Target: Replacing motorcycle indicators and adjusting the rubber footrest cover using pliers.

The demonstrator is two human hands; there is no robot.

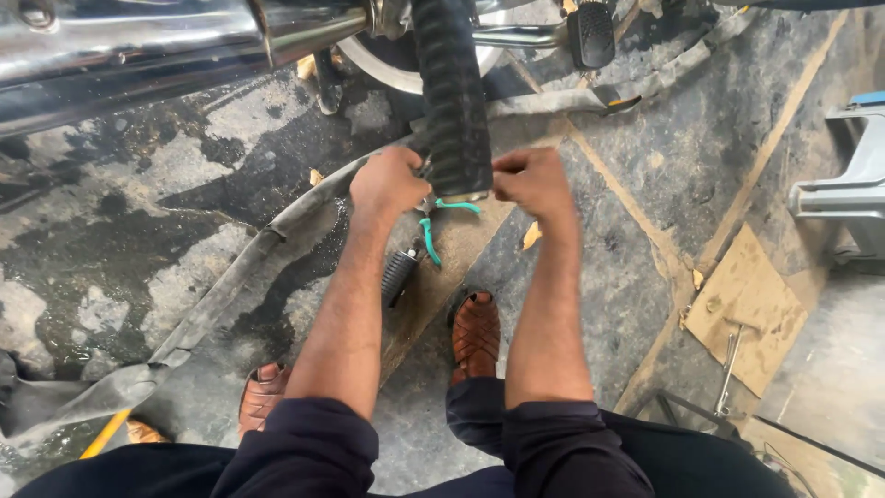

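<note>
Fingers of the left hand (389, 183) curl tight into a fist around the green-handled pliers (433, 226), whose two green grips poke out below and to the right of the knuckles. Over on the other side, the right hand (532, 182) is closed too, thumb and fingertips pinched together against the lower right corner of the ribbed black footrest (452, 92); what they pinch is hidden, too small to tell. Both hands meet at the bottom end of that footrest, one on each side, nearly touching it. The pliers' nose sits right at the footrest's lower edge, between the two hands.

Just below the left wrist lies a second, shorter black rubber peg (399, 275) on the wet stone floor (120, 240), close beside the forearm. A flat grey tube (230, 286) snakes across the floor from lower left up toward the hands. Up top left, a chrome exhaust pipe (138, 46) gleams, and a black pedal (591, 33) juts out at top centre-right. Down below, brown woven sandals: one (476, 334) between the forearms, the other (262, 392) under the left elbow. Off to the right, a cardboard scrap (747, 309) with a spanner (728, 367) lying on it, and a grey plastic stool (853, 184) at the edge.
</note>
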